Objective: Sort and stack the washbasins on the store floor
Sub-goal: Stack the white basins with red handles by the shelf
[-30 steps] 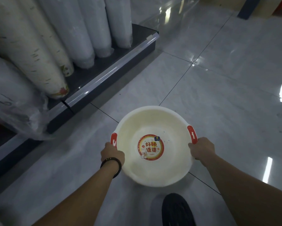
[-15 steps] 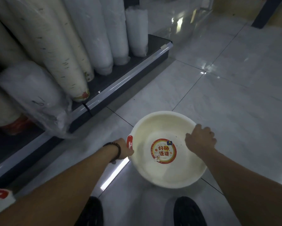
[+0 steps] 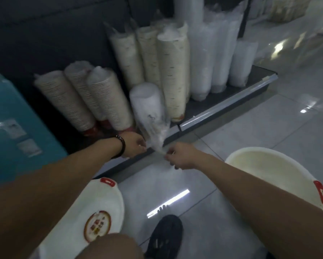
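Basins first: two cream washbasins with red handles sit on the floor, both mouth-up. One washbasin point(image 3: 93, 208) is at the lower left, partly under the left forearm, round red-and-gold sticker showing in its bottom and a red handle point(image 3: 107, 181) pointing toward the shelf. The other washbasin point(image 3: 269, 171) is at the right edge, just behind the right forearm, its red handle point(image 3: 322, 195) on the near right side.

Both hands are on a plastic-wrapped stack point(image 3: 149, 109) that's leaning on the bottom shelf. Its long axis runs tilted, closed top up and away, loose open end of the wrap coming down toward the shelf lip. Left hand point(image 3: 133, 146), with a dark bracelet point(image 3: 120, 146) on the wrist, is curled at the wrap's lower end, but I can't tell if it's really gripping. Right hand point(image 3: 179, 155) has its fingertips pressed together, pinching the trailing tail of the plastic.

Setting: shiny grey tiled floor point(image 3: 250, 128) with ceiling lights reflecting, a low dark shelf point(image 3: 231, 101) with a pale edge strip, loaded with more tall wrapped stacks, some cream, some white, mostly upright or leaning back. A teal box point(image 3: 13, 124) sits far left. A black shoe point(image 3: 166, 236) shows at the bottom. It's all dim and a bit blurry.
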